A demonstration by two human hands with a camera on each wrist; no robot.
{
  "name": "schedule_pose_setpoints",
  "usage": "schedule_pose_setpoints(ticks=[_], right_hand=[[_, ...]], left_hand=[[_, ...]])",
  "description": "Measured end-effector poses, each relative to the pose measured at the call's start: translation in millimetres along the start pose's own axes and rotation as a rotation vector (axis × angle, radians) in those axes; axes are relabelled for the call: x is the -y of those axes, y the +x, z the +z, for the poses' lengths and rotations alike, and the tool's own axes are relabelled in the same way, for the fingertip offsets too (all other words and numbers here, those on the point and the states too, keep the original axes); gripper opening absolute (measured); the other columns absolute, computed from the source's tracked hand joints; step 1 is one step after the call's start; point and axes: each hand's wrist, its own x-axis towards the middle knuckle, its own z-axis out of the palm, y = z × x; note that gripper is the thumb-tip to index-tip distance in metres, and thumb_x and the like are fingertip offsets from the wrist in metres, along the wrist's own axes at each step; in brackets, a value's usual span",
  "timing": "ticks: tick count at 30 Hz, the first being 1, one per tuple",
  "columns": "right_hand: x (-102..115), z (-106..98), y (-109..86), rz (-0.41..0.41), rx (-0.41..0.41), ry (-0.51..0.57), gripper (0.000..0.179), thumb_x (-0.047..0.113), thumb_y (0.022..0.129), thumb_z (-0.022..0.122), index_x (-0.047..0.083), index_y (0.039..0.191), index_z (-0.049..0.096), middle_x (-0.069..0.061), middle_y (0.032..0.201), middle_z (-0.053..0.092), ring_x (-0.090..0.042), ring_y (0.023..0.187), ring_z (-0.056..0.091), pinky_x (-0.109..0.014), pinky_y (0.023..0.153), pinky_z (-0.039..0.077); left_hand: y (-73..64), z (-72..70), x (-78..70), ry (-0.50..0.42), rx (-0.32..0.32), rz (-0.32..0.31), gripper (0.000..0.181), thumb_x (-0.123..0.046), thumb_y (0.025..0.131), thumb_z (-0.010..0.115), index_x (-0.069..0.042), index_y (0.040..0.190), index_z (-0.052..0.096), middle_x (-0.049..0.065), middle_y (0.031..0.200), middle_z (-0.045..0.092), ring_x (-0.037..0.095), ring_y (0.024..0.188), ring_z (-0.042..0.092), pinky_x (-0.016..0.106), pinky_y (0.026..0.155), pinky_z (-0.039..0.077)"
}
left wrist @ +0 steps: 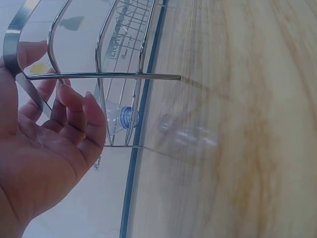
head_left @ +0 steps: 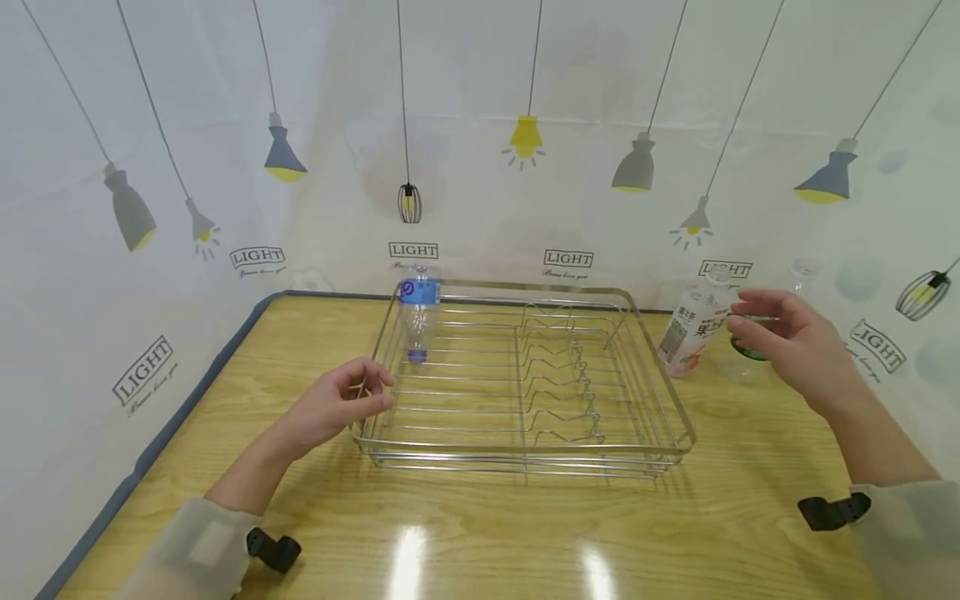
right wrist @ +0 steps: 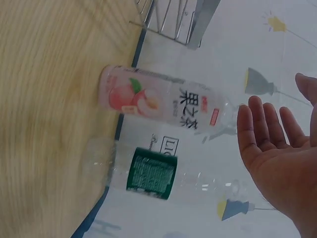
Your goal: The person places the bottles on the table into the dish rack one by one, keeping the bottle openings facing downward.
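A wire dish rack (head_left: 517, 450) stands on the table. My left hand (head_left: 330, 408) holds its left rim loosely, with the thumb reaching over the flat metal band (left wrist: 11, 44) and curled fingers (left wrist: 74, 109) below. Cap down inside the rack's back left corner is a clear plastic bottle with a blue label (head_left: 420, 321). On the right, a peach drink bottle (head_left: 693, 325) stands on the table; the right wrist view shows its pink peach print. My right hand (head_left: 802, 350) hovers by its neck, fingers spread and slightly bent, holding nothing.
A clear bottle with a green label (right wrist: 151, 173) stands beside the peach drink bottle, partly hidden by my right hand in the head view. Wire dividers (head_left: 558, 375) fill the rack's right half. A lamp-printed curtain (head_left: 480, 150) rises behind the table (head_left: 480, 533).
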Motion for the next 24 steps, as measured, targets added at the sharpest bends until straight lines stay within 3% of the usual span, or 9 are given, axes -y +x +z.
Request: schedule_pose_setpoints(ticks=[4,11,15,18,22,24], right_hand=[[-24,-12,-4.1,0.039,-0.023,-0.017,0.048,0.035,0.112,0.064,0.023,0.157,0.050,0.034,0.123,0.058,0.016,0.100,0.064,-0.006,0.081,0.050],[-58,-27,-8.3,0.139,-0.106,-0.082,0.077,0.045,0.112,0.061,0.007,0.171,0.031,0.032,0.123,0.045,0.021,0.095,0.053,-0.005,0.075,0.048],[-71,-31,-7.7,0.192,-0.167,-0.061,0.080,0.044,0.112,0.059,0.004,0.173,0.024,0.002,0.142,0.053,0.021,0.092,0.053,-0.004,0.073,0.050],[-79,-34,-5.9,0.242,-0.181,-0.052,0.082,0.046,0.112,0.059,0.009,0.175,0.022,-0.023,0.162,0.042,0.020,0.093,0.050,-0.004,0.072,0.048],[-90,-37,-3.6,0.280,-0.174,-0.053,0.085,0.049,0.110,0.061,0.017,0.176,0.019,-0.026,0.171,0.033,0.013,0.108,0.046,-0.005,0.073,0.045],[-96,-37,-1.8,0.291,-0.170,-0.058,0.086,0.050,0.110,0.062,0.020,0.177,0.018,-0.024,0.173,0.031,-0.002,0.123,0.052,-0.009,0.083,0.048]], left_hand=[[0.2,0.0,0.9,-0.006,-0.002,0.004,0.022,-0.017,0.106,0.073,-0.008,0.124,0.064,0.008,0.107,0.059,0.019,0.094,0.058,0.029,0.076,0.051],[0.0,0.2,0.8,-0.007,-0.002,0.001,0.022,-0.018,0.106,0.073,-0.009,0.124,0.064,0.007,0.109,0.059,0.020,0.095,0.058,0.029,0.077,0.051],[-0.1,0.3,0.3,-0.009,-0.002,0.002,0.021,-0.017,0.106,0.073,-0.009,0.123,0.065,0.007,0.109,0.059,0.019,0.095,0.058,0.029,0.076,0.051],[-0.5,0.1,0.0,-0.005,-0.004,0.000,0.020,-0.017,0.106,0.072,-0.009,0.123,0.065,0.007,0.109,0.059,0.019,0.095,0.058,0.029,0.076,0.051],[-0.6,0.1,-0.2,-0.006,-0.004,0.000,0.020,-0.017,0.106,0.072,-0.009,0.123,0.065,0.007,0.109,0.059,0.020,0.095,0.058,0.029,0.076,0.051],[-0.6,0.2,-0.4,-0.006,-0.004,-0.002,0.020,-0.017,0.106,0.072,-0.009,0.123,0.065,0.007,0.109,0.059,0.020,0.095,0.057,0.029,0.076,0.051]])
